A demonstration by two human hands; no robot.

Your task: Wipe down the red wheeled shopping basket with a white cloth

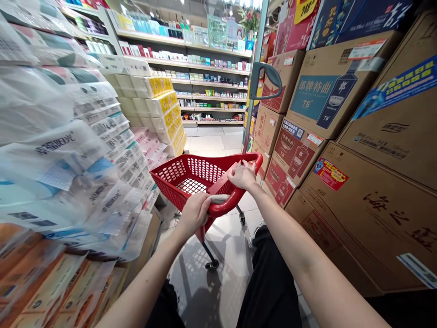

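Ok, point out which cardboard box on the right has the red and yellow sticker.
The big brown box low on the right, with black brush lettering; the sticker sits near its upper left corner.

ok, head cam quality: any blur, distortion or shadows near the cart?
Head view: strong wide-angle bend, boxes and shelves lean at the edges; tissue packs at left are blurred, with glare on plastic; cart, left hand and right hand are sharp at centre; the cart's lattice shadow falls on the floor.
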